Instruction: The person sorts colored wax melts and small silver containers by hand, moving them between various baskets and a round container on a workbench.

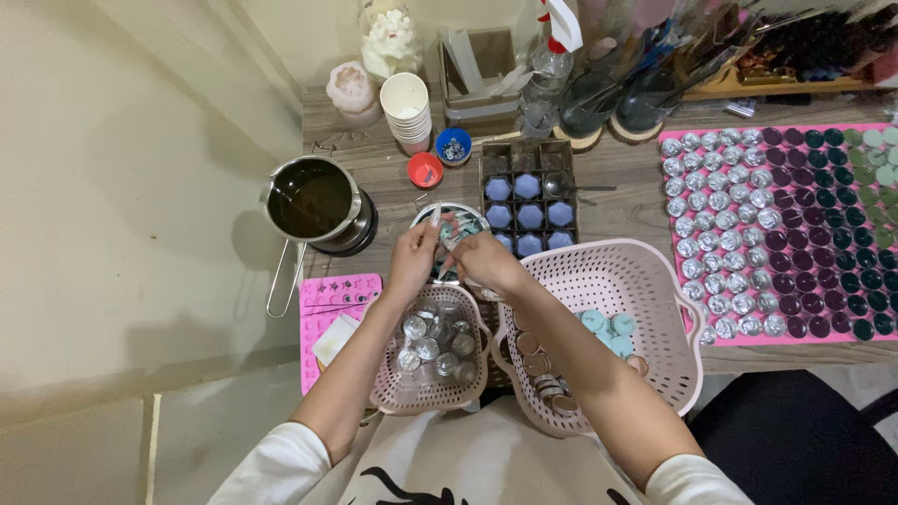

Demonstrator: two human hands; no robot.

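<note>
Both of my hands meet over a small round metal bowl (460, 217) of pale teal pieces at the middle of the wooden table. My left hand (412, 258) pinches a thin silvery tool that points up over the bowl. A small teal piece is gripped in my right hand (481, 261), close against the tool. Just below them stands a small pink basket (393, 391) holding several empty silver tealight cups. To its right a larger pink basket (645, 281) holds a few teal candles and some metal cups.
A dark tray (529, 154) of blue hexagon candles lies behind the bowl. A metal pot (312, 200) of dark liquid sits on the left, a pink mould (329, 297) below it. A pink mat (683, 210) with several rows of tealights fills the right. Paper cups, jars and tools line the back.
</note>
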